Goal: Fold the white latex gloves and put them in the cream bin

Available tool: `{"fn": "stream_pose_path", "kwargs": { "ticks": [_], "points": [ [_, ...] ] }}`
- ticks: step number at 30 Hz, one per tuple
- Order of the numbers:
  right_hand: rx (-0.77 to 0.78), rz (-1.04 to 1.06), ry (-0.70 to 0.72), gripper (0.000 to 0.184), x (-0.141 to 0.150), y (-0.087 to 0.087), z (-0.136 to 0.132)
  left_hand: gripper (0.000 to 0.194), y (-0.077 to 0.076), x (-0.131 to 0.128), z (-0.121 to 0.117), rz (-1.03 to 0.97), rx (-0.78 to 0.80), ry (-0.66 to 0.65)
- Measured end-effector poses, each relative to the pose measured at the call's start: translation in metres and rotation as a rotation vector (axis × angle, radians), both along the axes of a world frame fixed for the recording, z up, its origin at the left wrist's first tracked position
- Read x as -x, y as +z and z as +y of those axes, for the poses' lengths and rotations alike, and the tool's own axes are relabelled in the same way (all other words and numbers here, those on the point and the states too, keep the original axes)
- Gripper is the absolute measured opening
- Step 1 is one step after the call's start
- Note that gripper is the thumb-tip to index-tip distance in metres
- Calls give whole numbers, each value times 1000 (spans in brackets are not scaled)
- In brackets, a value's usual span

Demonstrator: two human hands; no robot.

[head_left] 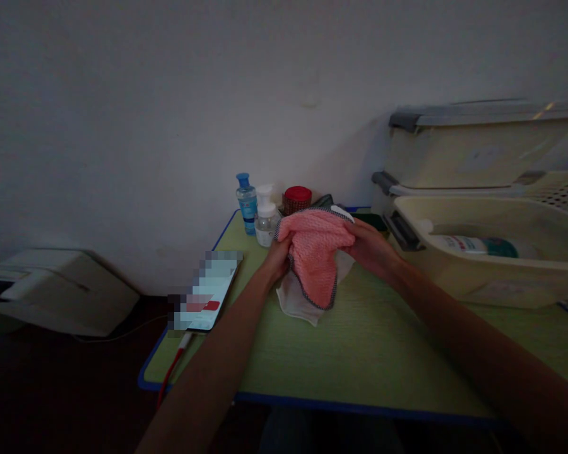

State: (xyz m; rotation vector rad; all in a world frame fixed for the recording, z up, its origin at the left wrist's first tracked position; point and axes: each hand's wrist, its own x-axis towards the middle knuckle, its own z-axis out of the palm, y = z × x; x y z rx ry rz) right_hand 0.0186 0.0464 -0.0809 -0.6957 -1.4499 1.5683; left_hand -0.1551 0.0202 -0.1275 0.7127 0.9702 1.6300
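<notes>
A pink cleaning cloth (315,252) with a dark checked border hangs in folds between my two hands, above the table. My left hand (279,257) is closed on its left side, fingers partly tucked behind the fabric. On the other side my right hand (362,243) grips the cloth's right edge, its fingertips mostly hidden. Below and behind the pink fabric a whitish cloth (299,308) shows; whether it lies on the table or hangs from my hands I cannot tell.
The green table (341,359) has a blue edge. At its left lies a phone (211,293) on a red cable. A blue bottle (247,205), a pump bottle (266,221) and a red-lidded jar (297,198) stand behind. Right is a cream bin (492,277) holding a bottle (476,244).
</notes>
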Motion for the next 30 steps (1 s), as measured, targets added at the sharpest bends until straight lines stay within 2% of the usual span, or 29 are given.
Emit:
{"fn": "stream_pose_path", "kwargs": {
  "ticks": [3,6,11,17,19,21,23,26,30],
  "points": [
    [62,18,-76,25,-5,2,3,19,-3,2,3,-6,11,44],
    [113,19,-78,28,-9,5,1,15,-3,2,4,-13,20,70],
    [82,-16,-60,31,-5,9,-7,11,-1,1,4,-36,23,86],
    [6,-58,-85,35,-1,5,-7,12,2,1,3,-76,50,85],
    [-116,-41,-158,34,-2,6,-8,13,4,1,2,-89,53,74],
    [-335,0,-234,30,-4,10,-12,14,5,0,1,-103,53,61],
    [-547,51,-252,27,-8,16,-18,16,6,0,1,-118,57,41],
    [-685,47,-161,26,-13,26,-29,18,6,0,1,-140,69,8],
    [-838,-167,-26,20,-16,30,-38,18,6,-2,-2,-179,70,-61]
  ]
}}
